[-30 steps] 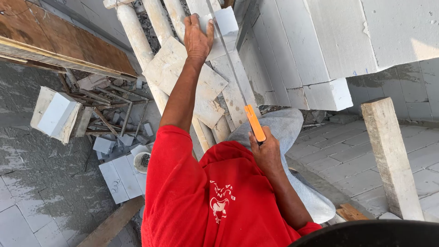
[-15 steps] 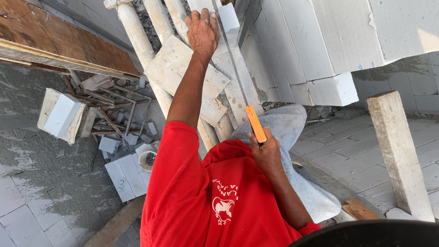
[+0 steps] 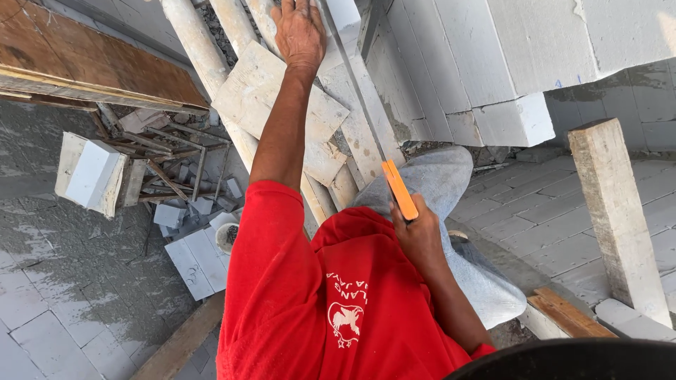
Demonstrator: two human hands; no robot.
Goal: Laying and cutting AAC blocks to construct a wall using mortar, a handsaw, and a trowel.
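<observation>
My left hand (image 3: 299,32) reaches far up, palm down, on the pale boards (image 3: 264,95) next to a white block piece (image 3: 345,14) at the top edge. My right hand (image 3: 419,239) is shut on the orange handle of a handsaw (image 3: 399,188). Its thin blade runs up and left toward the block beside my left hand. My red shirt (image 3: 296,302) and grey trouser leg (image 3: 440,176) fill the lower middle.
A wall of white blocks (image 3: 535,56) rises at the upper right, with a wooden post (image 3: 616,211) beside it. Pale poles (image 3: 201,60) slant past the boards. Below on the grey paving lie a loose white block (image 3: 88,172), rubble (image 3: 176,179) and flat slabs (image 3: 201,260). A brown plywood sheet (image 3: 84,63) sits upper left.
My left hand has slid further up toward the top edge. The saw and my right hand stay nearly in place.
</observation>
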